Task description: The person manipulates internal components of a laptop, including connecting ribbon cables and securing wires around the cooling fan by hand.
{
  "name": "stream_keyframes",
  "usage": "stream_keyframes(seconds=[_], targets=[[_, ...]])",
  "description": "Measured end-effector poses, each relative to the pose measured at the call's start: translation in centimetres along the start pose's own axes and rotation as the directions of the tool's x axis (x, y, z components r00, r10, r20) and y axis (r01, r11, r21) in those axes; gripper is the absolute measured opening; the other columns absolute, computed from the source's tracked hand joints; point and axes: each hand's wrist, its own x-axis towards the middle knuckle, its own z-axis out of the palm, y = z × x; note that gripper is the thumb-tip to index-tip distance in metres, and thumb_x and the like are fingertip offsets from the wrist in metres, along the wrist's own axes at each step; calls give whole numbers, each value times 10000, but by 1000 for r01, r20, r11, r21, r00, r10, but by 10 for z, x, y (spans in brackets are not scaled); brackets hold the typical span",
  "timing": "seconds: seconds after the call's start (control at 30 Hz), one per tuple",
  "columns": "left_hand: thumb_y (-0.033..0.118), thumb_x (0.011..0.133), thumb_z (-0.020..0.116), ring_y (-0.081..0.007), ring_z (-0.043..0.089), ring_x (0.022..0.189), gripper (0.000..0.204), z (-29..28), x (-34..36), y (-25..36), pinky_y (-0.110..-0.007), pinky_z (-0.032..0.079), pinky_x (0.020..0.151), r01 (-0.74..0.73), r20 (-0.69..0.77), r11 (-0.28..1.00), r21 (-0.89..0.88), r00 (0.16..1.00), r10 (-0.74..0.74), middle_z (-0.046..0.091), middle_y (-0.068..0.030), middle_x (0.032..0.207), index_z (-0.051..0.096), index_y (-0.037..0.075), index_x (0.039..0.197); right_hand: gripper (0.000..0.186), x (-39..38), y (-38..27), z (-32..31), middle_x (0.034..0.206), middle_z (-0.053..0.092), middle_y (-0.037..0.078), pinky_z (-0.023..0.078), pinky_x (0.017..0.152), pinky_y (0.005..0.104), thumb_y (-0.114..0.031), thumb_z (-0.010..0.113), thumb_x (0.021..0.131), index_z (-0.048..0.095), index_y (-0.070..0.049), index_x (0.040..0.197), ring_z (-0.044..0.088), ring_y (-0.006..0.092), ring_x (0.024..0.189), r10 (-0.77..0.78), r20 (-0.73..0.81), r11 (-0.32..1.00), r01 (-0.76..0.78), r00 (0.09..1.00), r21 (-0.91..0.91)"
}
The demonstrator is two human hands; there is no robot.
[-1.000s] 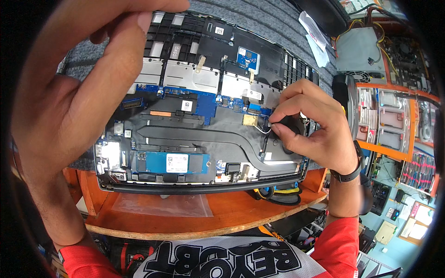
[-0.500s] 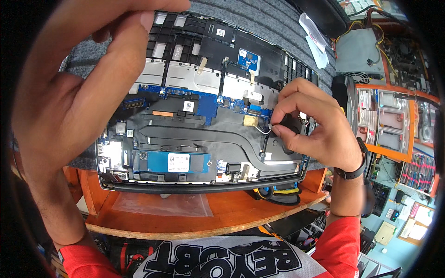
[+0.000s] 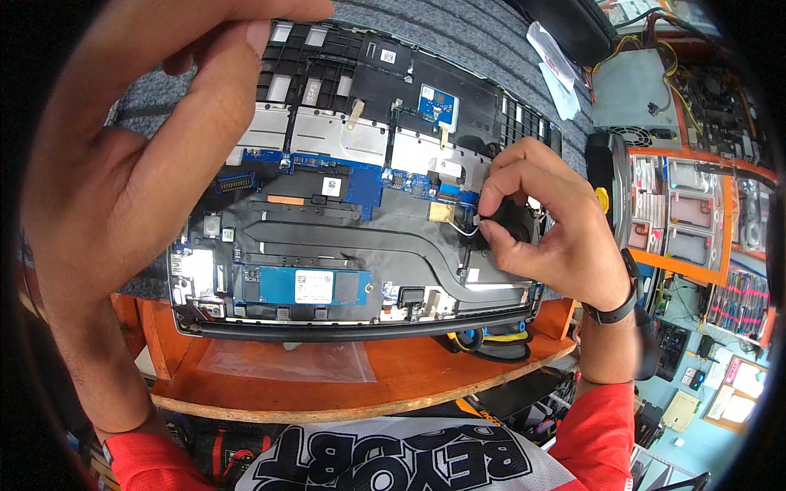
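Note:
An opened laptop base (image 3: 393, 221) lies in front of me with its inner parts bare. My right hand (image 3: 548, 225) pinches the small end of a thin white cable (image 3: 463, 229) between thumb and forefinger. That cable runs to a yellowish taped patch (image 3: 442, 213) on the black cover, beside the round fan area that my fingers partly hide. Raised close on the left, my left hand (image 3: 155, 155) has its forefinger stretched out and its thumb apart, with nothing visible between them. It covers the laptop's left side. A blue SSD (image 3: 307, 286) sits along the near edge.
Under the laptop is a grey ribbed mat (image 3: 483, 37) on an orange bench. A clear plastic bag (image 3: 286, 362) lies on the lower wooden shelf (image 3: 409, 385). Off to the right stand a metal power supply (image 3: 634, 90) and orange racks (image 3: 688, 262) of parts. White paper (image 3: 558, 82) rests at the far right.
My right hand and wrist have shifted very slightly, still pinching the cable end. My left hand is almost unmoved.

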Motion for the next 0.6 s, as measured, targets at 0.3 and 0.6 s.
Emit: stream_keyframes(seconds=[0.3, 0.6], targets=[[97, 1111, 538, -129, 554, 871, 316, 1, 2, 2, -299, 430, 738, -20, -12, 999, 38, 1000, 21, 570, -39, 976, 744, 93, 1350, 223, 0, 1, -2, 1014, 680, 83, 557, 780, 323, 56, 830, 816, 713, -22, 988, 680, 230, 901, -28, -17, 1000, 28, 999, 1], [104, 1110, 545, -132, 547, 864, 319, -1, 0, 0, -299, 417, 737, -19, -8, 998, 58, 1000, 19, 564, -39, 979, 748, 99, 1357, 187, 0, 1, -5, 1015, 692, 82, 550, 744, 320, 14, 850, 862, 753, -21, 1018, 684, 214, 880, -29, 2, 999, 29, 1000, -17]])
